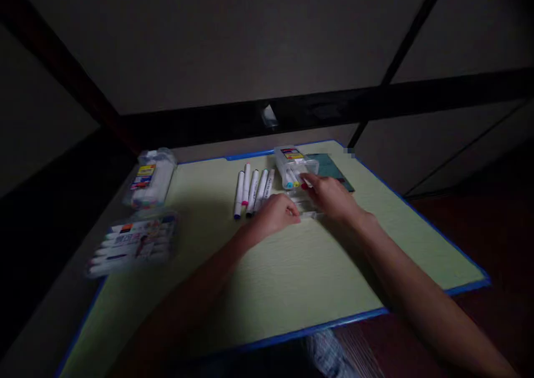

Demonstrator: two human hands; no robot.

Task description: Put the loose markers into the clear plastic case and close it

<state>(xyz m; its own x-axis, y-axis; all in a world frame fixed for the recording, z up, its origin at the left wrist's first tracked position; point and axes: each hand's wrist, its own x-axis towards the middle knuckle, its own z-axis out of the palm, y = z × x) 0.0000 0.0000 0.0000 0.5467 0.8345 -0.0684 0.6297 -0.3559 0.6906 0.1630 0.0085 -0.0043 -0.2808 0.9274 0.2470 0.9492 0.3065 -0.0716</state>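
A yellow, red and blue label [292, 153] is showing on the clear plastic box [281, 167], which is lying on the far right of the pale green, blue-edged counter [300, 272]; its writing is too small to read. Two more clear plastic marker cases are resting at left, one far [161, 169] and one near [136, 243], both carrying illegible print. Five loose white markers [252, 192] are lying side by side, left of the box. Three coloured marker ends, cyan, yellow and red, are showing at the box's near end. The right hand [331, 194] is reaching there, its fingers bending over the red end; whether they are gripping it, I cannot tell. The left hand's [275, 211] fingers are curling inward beside a clear plastic flap [307, 215], their grip unclear.
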